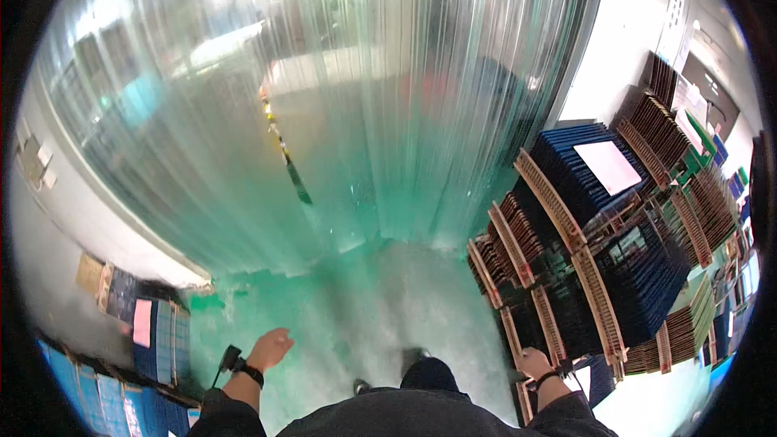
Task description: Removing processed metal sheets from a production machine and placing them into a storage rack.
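My left hand [270,349] hangs over the green floor on the left, its fingers loosely bent and a little apart, with nothing seen in it. A dark band with a small black device [231,358] is on that wrist. My right hand [534,363] hangs low on the right, beside the slotted edge of a rack [549,325]; its fingers are loosely bent and no held thing shows. Whether it touches the rack I cannot tell. Another dark band [558,373] circles the right wrist.
A clear plastic strip curtain [348,129] hangs across the doorway ahead, with blurred shapes behind it. Stacked racks of dark panels [639,275] line the right side, one topped by a pink sheet [607,167]. Blue stacks [166,340] stand at the lower left along the wall.
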`<action>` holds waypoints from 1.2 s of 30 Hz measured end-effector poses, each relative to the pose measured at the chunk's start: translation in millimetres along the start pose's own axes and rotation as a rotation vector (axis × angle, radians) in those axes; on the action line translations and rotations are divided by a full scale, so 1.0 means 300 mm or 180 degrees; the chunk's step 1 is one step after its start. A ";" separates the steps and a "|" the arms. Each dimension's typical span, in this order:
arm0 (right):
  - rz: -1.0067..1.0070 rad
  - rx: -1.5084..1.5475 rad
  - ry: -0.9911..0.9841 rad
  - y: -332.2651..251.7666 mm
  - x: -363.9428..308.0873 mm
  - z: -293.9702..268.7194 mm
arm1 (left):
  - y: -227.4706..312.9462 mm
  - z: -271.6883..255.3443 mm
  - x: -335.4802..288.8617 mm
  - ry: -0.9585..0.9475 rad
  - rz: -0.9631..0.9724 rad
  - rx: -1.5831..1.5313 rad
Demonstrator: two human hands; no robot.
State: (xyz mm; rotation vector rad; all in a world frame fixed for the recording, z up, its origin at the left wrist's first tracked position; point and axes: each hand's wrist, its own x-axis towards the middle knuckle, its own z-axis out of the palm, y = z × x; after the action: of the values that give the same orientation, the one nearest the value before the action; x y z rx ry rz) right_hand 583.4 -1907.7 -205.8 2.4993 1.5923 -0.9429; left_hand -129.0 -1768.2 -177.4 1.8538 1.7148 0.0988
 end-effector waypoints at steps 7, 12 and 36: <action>0.0507 -0.0514 -0.0975 -0.064 0.597 -0.077 | 0.564 -0.275 0.697 -0.0098 0.0838 -0.0220; -0.1274 -0.0537 0.0000 -0.681 1.106 -0.431 | 0.992 -0.482 0.990 0.0194 0.2148 0.0224; 0.0229 -0.2311 0.1847 -0.935 2.059 -1.493 | 1.377 -1.275 2.419 0.2131 0.2564 0.1233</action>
State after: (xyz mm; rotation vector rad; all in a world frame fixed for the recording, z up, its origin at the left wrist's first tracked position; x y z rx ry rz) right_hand 741.4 -1121.7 -71.5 2.3246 1.5405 0.3812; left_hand 182.4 -944.2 82.7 2.9515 1.2832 0.8360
